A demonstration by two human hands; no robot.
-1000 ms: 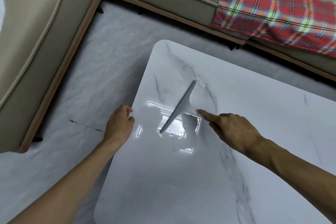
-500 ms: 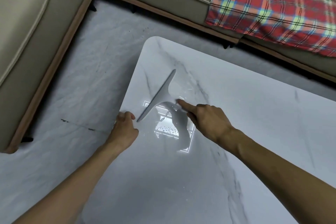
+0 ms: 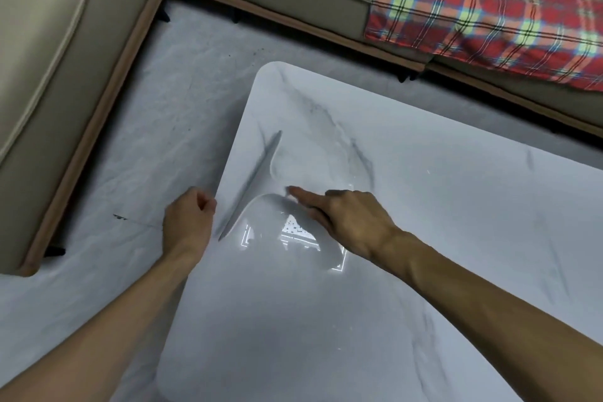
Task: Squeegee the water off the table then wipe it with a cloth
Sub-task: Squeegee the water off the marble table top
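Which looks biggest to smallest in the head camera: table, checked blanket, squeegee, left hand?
1. table
2. checked blanket, farther away and cut off by the frame
3. squeegee and left hand look about alike, so I won't rank them

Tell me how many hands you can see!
2. The left hand sits curled beside the left edge of the table; the right hand is over it, holding the squeegee. None seem hidden.

My squeegee blade was blurred at the table left edge, handle hid under my R hand. Couldn't tell if L hand gripped that edge. Table's near/right parts were cut off.
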